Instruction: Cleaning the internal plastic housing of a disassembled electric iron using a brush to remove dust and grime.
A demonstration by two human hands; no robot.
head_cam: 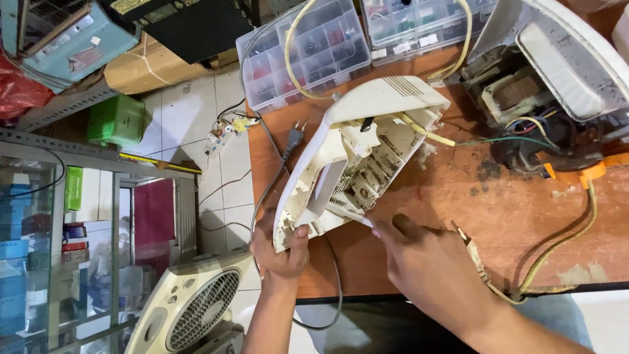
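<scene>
Head view, looking down on a reddish-brown workbench point(498, 210) where a cream plastic housing point(357, 154) lies tilted on its side, open underside facing the person. Left hand point(280, 248) grips the housing's lower corner, thumb pressed on the rim and fingers wrapped behind it. Right hand point(429, 262) is closed around a thin white tool point(354, 216), possibly a brush or stick, whose tip pokes into the dusty ribs inside the housing; the blur makes its kind hard to tell. A yellow cord point(429, 136) runs out of the housing, and a grey plug point(295, 136) lies just left of it on the bench edge. Two clear parts boxes point(308, 56) sit at the far side. A dismantled machine point(544, 92) with exposed wires stands at the far right. On the tiled floor below left stands a cream fan point(190, 308).
</scene>
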